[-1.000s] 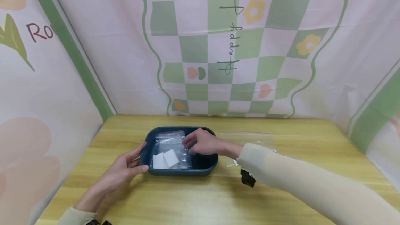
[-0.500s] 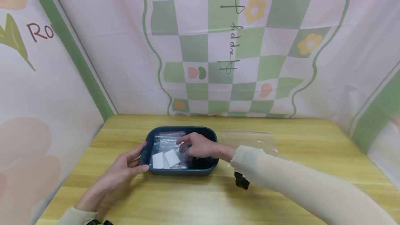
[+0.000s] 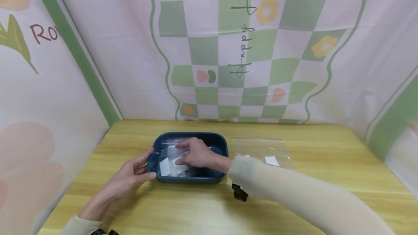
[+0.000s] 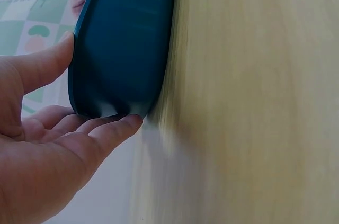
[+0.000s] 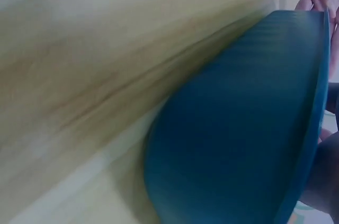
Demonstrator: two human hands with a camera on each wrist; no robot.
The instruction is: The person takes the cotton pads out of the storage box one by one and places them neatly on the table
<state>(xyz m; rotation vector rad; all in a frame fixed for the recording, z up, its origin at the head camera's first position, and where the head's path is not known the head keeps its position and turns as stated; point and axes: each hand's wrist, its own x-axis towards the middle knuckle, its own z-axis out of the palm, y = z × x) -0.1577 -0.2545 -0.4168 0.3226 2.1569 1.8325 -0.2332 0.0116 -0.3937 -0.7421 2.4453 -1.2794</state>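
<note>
A dark blue rectangular plastic bin (image 3: 187,180) with rounded corners stands on the table. My left hand (image 3: 130,176) holds its left end, thumb at one side and fingers against the end wall; the left wrist view shows this same hand (image 4: 50,139) around the bin's end (image 4: 124,49). Inside lies a clear zip bag (image 3: 167,149) with white square pieces (image 3: 165,167) in it. Reaching into the bin, my right hand (image 3: 197,153) has its fingers spread over the bag, thumb tip by one white piece. The right wrist view is mostly filled by the bin's outer wall (image 5: 228,123).
Another clear zip bag (image 3: 258,147) with a white piece (image 3: 271,160) lies right of the bin, partly covered by my right sleeve (image 3: 281,186). The wooden table (image 3: 183,206) meets a printed cloth backdrop (image 3: 228,97) at its back edge.
My right hand has moved left within the bin, from the bag's right edge to over the bag and its white pieces. My left hand stays at the bin's end.
</note>
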